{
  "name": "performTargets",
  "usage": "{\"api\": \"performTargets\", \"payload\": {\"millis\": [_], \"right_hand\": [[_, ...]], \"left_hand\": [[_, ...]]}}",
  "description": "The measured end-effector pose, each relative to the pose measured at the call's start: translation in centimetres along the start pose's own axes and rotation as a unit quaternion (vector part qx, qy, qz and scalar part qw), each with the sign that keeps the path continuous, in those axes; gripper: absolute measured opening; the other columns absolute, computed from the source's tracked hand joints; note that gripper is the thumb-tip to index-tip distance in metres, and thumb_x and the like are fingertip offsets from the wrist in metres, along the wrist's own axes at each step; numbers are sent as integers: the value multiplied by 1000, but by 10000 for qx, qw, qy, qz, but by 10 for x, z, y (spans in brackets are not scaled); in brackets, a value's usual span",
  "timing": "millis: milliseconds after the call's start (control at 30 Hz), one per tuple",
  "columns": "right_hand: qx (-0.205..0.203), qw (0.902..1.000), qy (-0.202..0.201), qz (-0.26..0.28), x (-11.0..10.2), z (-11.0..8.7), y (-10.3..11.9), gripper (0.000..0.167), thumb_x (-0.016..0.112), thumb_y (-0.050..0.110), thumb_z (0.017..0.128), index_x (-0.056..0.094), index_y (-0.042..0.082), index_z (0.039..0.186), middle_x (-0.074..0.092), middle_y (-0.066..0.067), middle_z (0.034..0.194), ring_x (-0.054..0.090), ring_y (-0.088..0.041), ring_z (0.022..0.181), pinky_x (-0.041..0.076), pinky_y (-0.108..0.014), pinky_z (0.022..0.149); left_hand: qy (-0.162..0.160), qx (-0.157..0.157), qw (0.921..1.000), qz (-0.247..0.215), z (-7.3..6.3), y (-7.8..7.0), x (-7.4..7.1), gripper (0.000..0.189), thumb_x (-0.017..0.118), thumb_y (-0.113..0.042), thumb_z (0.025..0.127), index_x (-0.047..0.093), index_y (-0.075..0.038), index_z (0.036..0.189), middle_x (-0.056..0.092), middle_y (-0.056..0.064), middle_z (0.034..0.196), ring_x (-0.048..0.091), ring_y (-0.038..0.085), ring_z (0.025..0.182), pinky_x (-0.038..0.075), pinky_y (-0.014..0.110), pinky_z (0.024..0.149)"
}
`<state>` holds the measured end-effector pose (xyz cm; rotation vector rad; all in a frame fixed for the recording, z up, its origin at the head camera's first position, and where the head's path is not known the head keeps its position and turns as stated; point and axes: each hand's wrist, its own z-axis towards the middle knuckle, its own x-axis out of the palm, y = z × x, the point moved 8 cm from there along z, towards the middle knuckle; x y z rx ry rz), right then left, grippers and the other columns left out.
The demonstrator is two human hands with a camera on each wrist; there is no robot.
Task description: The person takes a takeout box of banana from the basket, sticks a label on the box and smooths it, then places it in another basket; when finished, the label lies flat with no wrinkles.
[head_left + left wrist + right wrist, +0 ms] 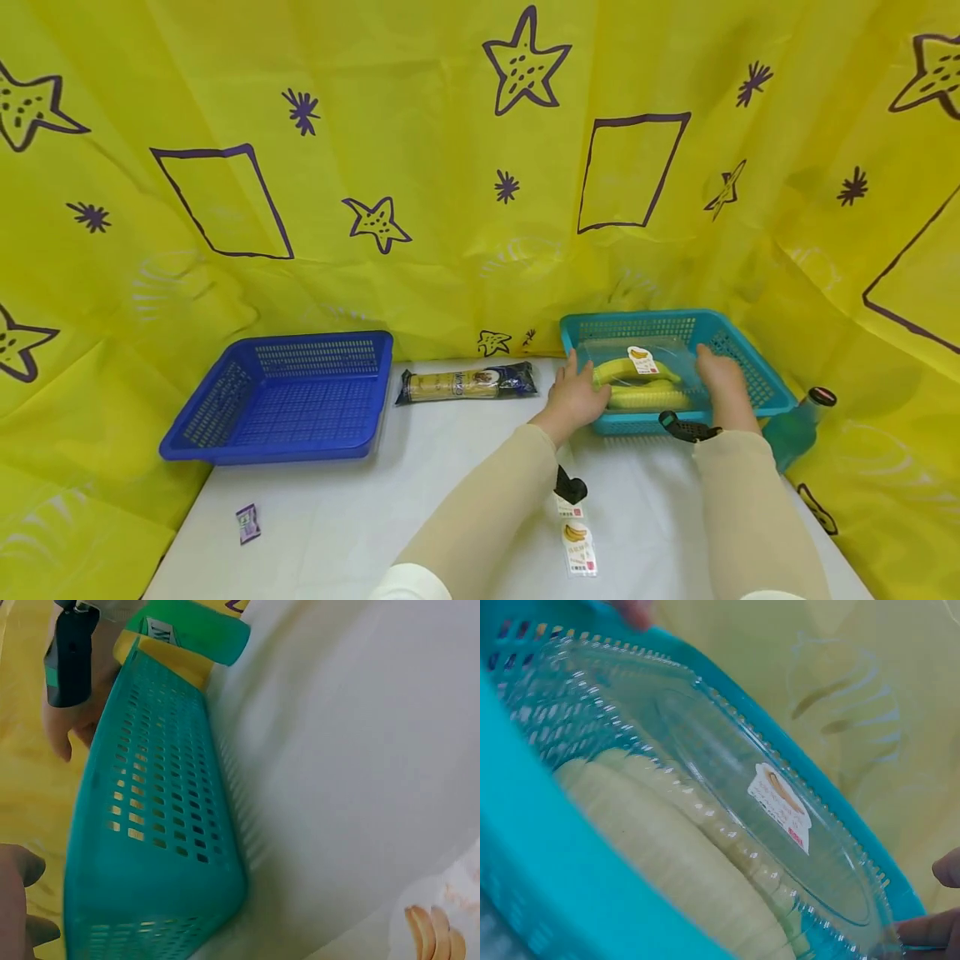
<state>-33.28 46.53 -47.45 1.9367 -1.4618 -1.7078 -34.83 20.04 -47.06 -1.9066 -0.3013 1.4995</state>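
Observation:
A clear plastic box of bananas point(637, 398) lies inside the teal basket point(772, 392), its lid point(727, 761) bearing a banana sticker point(642, 360). My left hand point(576, 400) is at the box's left end, over the basket's left rim, with thumb and fingers apart. At the opposite end is my right hand point(723, 385). In the right wrist view its fingers point(930, 930) are right at the lid's end, and the thumb stands apart. The left wrist view shows the basket's perforated outer wall point(157, 795) and left fingertips point(41, 930) beside its rim.
A dark blue basket point(300, 446) stands at the left. Between the baskets lies a pack of spaghetti point(468, 383). A green bottle point(791, 433) is right of the teal basket. Banana stickers point(577, 550) and a purple-wrapped candy point(248, 523) lie nearer on the white table.

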Motion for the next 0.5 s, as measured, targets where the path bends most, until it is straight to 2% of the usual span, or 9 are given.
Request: {"api": "performTargets", "payload": {"millis": [100, 233, 367, 500], "right_hand": [[-434, 9983, -263, -294, 0, -2, 12, 82, 9, 56, 102, 17, -9, 153, 17, -38, 156, 21, -60, 139, 29, -68, 110], [-1264, 9887, -652, -469, -2, -19, 33, 74, 14, 51, 104, 26, -2, 154, 28, -34, 154, 25, -60, 137, 30, -69, 108], [-1896, 9774, -735, -574, 1, -43, 55, 71, 19, 50, 105, 31, -1, 153, 31, -34, 153, 27, -61, 135, 30, -72, 105], [-2432, 9639, -776, -755, 10, -66, 70, 67, 25, 46, 107, 34, -2, 151, 29, -34, 154, 26, -60, 137, 27, -73, 106]], "left_hand": [[5, 271, 9991, 318, -1, 2, -5, 63, 41, -52, 102, 29, -25, 157, 2, 2, 168, 14, 32, 154, 22, 51, 123], [35, 639, 9945, 834, -7, 4, -16, 65, 41, -56, 101, 26, -27, 158, 3, 3, 168, 9, 34, 154, 15, 55, 124], [6, 821, 9889, 1239, -16, 11, -32, 70, 41, -59, 100, 21, -28, 159, 4, 5, 168, 5, 35, 154, 10, 59, 123], [-90, 929, 9816, 1666, -29, 26, -47, 74, 39, -65, 98, 17, -30, 160, 4, 6, 168, 3, 34, 154, 9, 62, 123]]}}
